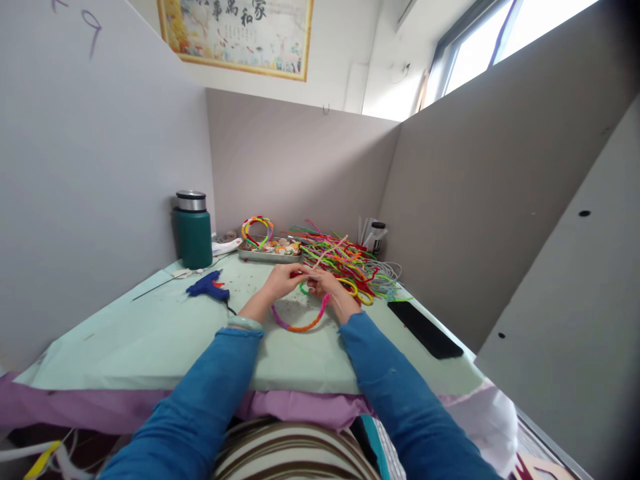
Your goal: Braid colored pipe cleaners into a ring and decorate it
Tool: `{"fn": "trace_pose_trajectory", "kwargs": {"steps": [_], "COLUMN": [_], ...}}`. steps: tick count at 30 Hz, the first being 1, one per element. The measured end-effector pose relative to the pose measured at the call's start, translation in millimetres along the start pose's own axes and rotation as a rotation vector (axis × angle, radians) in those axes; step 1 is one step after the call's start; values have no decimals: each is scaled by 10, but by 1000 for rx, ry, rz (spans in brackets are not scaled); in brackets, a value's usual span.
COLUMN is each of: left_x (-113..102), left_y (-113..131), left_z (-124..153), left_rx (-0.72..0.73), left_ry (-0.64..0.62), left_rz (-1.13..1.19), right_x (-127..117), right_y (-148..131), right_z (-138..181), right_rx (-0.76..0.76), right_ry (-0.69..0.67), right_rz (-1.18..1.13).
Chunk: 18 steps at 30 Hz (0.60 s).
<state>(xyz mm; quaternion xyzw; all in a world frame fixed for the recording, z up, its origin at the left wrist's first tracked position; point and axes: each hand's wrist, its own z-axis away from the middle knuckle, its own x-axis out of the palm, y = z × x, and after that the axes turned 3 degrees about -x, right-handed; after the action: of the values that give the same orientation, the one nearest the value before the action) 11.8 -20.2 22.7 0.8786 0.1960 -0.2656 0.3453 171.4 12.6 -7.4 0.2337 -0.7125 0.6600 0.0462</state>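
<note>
Both hands meet over the table around a hoop wrapped in fuzzy coloured pipe cleaners (306, 328), with purple, orange, pink and green stretches. Its far part is hidden behind the hands. A pale pink pipe cleaner (331, 252) sticks up to the right from between the fingertips. My left hand (284, 280) is closed, thumb and fingers pinched together where the pink pipe cleaner comes out. My right hand (326, 285) is closed too, fingers curled at the far side of the hoop, which passes by the wrist. The exact grip of the fingertips is partly hidden.
Behind the hands lie a heap of pipe cleaners (350, 267) and a metal tray (270, 257) of small pieces with wrapped hoops on it. A blue glue gun (207, 287) and green bottle (194, 237) stand left; a black phone-like slab (425, 329) lies right. Grey partitions (300, 160) enclose the table.
</note>
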Motion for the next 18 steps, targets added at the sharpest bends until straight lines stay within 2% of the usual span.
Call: {"fn": "trace_pose_trajectory", "kwargs": {"steps": [4,18], "left_x": [5,6], "left_y": [-37,-87], "left_z": [-24,-47], "left_rx": [-41,-129], "left_ry": [41,0], "left_rz": [25,108], "right_x": [-48,-40], "right_y": [38,-52], "right_z": [-52,18], "right_rx": [-7,-18], "right_ry": [-13,32], "right_rz": [4,4]}}
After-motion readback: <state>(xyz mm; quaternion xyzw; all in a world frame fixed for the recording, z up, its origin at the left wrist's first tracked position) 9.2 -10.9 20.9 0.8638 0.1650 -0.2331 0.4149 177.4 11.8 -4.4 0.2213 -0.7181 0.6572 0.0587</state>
